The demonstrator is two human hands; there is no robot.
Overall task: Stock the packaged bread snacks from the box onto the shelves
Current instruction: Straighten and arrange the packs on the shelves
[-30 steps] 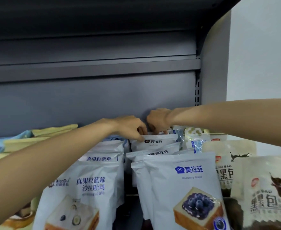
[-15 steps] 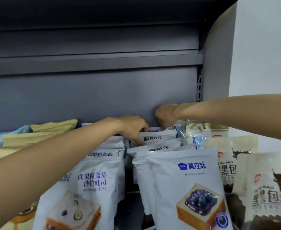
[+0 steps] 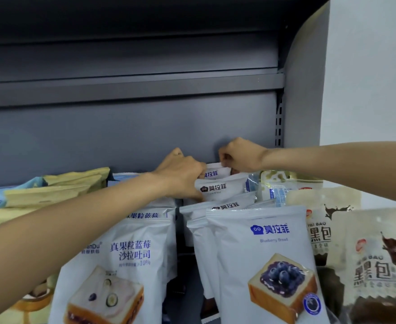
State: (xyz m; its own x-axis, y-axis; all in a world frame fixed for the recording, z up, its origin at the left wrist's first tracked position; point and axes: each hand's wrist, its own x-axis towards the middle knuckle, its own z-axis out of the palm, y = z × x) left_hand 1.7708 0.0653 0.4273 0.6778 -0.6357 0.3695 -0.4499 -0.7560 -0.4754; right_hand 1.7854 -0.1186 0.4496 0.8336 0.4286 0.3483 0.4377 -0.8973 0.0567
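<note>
Both hands reach the row's back: left hand (image 3: 180, 176) and right hand (image 3: 240, 155) grip the rearmost white bread packet (image 3: 215, 171).

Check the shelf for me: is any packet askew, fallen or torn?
Nothing looks torn or spilled. The yellow packets at the far left lie flat and slanted, while the white blueberry bread packets stand upright. At the back of that row both hands, left hand and right hand, hold the rearmost white packet.

A white bread packet (image 3: 215, 173) with blue lettering stands upright at frame centre, rearmost in a row of matching packets (image 3: 257, 253).
</note>
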